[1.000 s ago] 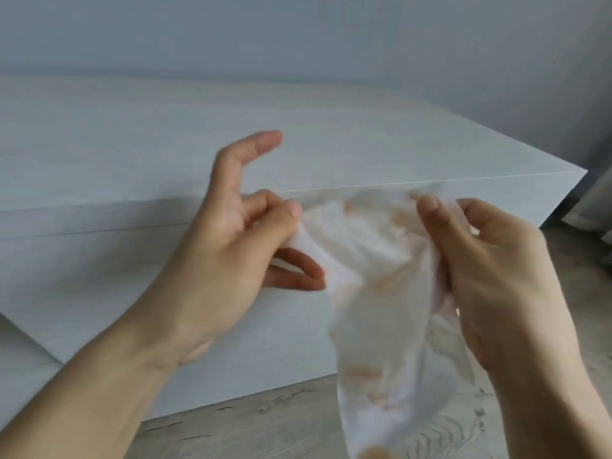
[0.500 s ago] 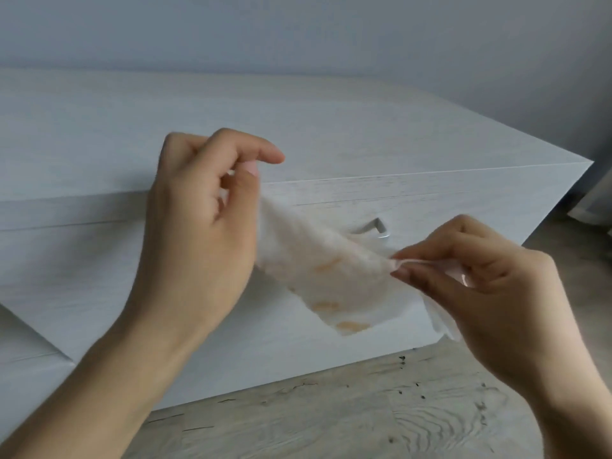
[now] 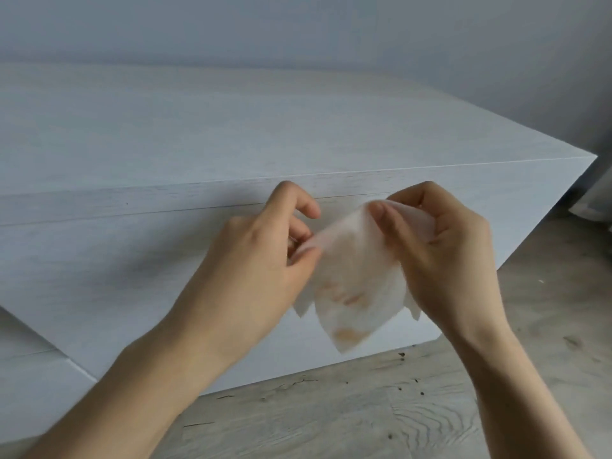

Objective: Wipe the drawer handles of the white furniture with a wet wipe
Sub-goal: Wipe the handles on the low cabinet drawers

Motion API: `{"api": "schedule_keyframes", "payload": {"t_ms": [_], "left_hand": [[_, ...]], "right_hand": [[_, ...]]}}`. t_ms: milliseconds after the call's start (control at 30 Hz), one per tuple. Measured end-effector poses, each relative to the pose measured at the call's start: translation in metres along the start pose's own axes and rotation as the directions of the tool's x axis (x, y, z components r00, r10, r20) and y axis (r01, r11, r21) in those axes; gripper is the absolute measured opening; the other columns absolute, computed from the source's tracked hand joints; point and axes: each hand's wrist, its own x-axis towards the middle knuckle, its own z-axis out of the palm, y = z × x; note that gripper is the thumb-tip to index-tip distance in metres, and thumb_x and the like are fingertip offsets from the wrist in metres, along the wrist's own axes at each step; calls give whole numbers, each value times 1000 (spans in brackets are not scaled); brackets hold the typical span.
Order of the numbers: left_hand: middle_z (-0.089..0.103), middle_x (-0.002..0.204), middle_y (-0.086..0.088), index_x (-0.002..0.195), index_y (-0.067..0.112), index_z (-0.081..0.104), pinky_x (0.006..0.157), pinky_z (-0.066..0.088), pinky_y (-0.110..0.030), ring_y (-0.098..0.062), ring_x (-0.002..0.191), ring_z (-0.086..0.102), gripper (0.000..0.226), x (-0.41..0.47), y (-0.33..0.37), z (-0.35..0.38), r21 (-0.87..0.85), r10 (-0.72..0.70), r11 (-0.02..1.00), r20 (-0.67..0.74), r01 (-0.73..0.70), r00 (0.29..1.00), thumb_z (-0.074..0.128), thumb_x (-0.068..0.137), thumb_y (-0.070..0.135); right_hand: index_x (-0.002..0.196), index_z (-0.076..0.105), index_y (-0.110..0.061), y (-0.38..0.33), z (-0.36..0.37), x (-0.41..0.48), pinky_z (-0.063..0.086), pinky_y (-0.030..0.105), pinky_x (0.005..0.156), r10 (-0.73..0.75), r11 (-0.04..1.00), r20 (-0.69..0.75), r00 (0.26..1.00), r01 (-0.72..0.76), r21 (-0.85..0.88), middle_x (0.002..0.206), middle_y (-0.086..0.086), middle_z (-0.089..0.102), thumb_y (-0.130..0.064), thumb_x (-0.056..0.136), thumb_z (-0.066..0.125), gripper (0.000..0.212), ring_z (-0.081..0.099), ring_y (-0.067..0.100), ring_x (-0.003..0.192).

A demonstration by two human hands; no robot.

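A white wet wipe (image 3: 354, 279) with orange-brown stains hangs between my two hands in front of the white furniture (image 3: 165, 260). My left hand (image 3: 261, 260) pinches its left edge between thumb and fingers. My right hand (image 3: 447, 256) grips its upper right part, thumb on the front of the wipe. The wipe is partly folded and its lower corner points down. Both hands and the wipe cover the drawer front where a metal handle showed earlier; no handle is visible now.
The furniture's flat white top (image 3: 231, 127) runs back to a grey wall (image 3: 331, 28). Its right corner (image 3: 592, 159) ends near a pale object at the right edge. Grey wood-grain floor (image 3: 364, 409) lies below the drawer front.
My hands have come closer together and moved right, folding the wipe smaller. The metal drawer handle seen half a second ago is now hidden behind the wipe and hands.
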Motion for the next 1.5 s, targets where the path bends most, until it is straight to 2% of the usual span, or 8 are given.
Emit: {"api": "schedule_keyframes", "payload": {"t_ms": [200, 333, 500, 700, 800, 900, 1167, 1500], "left_hand": [[56, 77, 13, 82, 21, 56, 67, 39, -4, 1, 78, 54, 28, 8, -11, -2, 170, 57, 985, -186, -25, 981, 72, 82, -1], [57, 82, 1, 81, 13, 62, 61, 40, -27, -14, 70, 51, 16, 5, -14, 3, 391, 211, 912, -196, -121, 958, 66, 81, -2], [56, 86, -11, 83, 6, 70, 69, 32, -32, -22, 81, 40, 14, 7, -27, -4, 562, 376, 793, -146, -237, 915, 72, 78, -7], [63, 83, -9, 85, 8, 75, 70, 32, -36, -25, 81, 45, 27, 3, -39, -4, 580, 493, 732, -87, -358, 866, 48, 85, 4], [66, 91, -13, 93, 5, 76, 72, 38, -41, -28, 83, 49, 34, 4, -38, -5, 571, 504, 754, -183, -326, 844, 46, 80, -2], [65, 107, -23, 107, 0, 72, 79, 38, -46, -37, 92, 55, 33, 10, -35, -14, 626, 522, 744, -327, -234, 788, 50, 82, -7], [43, 141, -35, 129, -4, 47, 100, 32, -74, -41, 136, 29, 39, 15, -74, -19, 662, 430, 748, -429, -48, 795, 39, 104, 25], [44, 139, -18, 120, 1, 51, 103, 30, -53, -35, 127, 37, 38, 19, -92, -14, 738, 546, 669, -408, -87, 732, 33, 105, 31]], "right_hand": [[94, 50, -18, 18, 26, -5, 35, 12, 71, -102, 972, -270, 957, 39, -231, 90, -9, 46, -22, 86, 71, 23, 45, 6, 82], [96, 66, -1, 22, 46, -22, 36, 28, 66, -311, 863, -336, 889, 116, -492, 92, 11, 52, -19, 93, 60, 19, 48, 26, 79], [130, 52, 2, 18, 64, -50, 24, 42, 81, -152, 706, -352, 924, -148, -692, 125, 17, 39, -42, 97, 44, 56, 34, 30, 109], [132, 50, 0, 17, 70, -53, 35, 36, 95, -342, 840, -279, 897, 159, -518, 133, 16, 42, -26, 100, 46, 42, 45, 28, 116], [150, 21, -5, 11, 84, -54, 17, 28, 117, -72, 970, -171, 983, 29, -243, 158, 6, 3, -52, 99, 28, 70, 7, 14, 146], [152, -4, -11, 14, 98, -39, -4, 19, 117, 50, 995, -214, 976, -67, -71, 156, -6, -25, -61, 93, 23, 82, -21, 5, 143], [149, 9, -4, 33, 124, -48, 1, 35, 120, -237, 956, -307, 922, 166, -241, 157, 8, -3, -41, 104, 23, 60, -11, 28, 147], [131, 46, -8, 59, 121, -51, 34, 44, 112, -365, 927, -421, 831, 364, -86, 147, 1, 35, -26, 104, 43, 32, 22, 26, 145]]}}
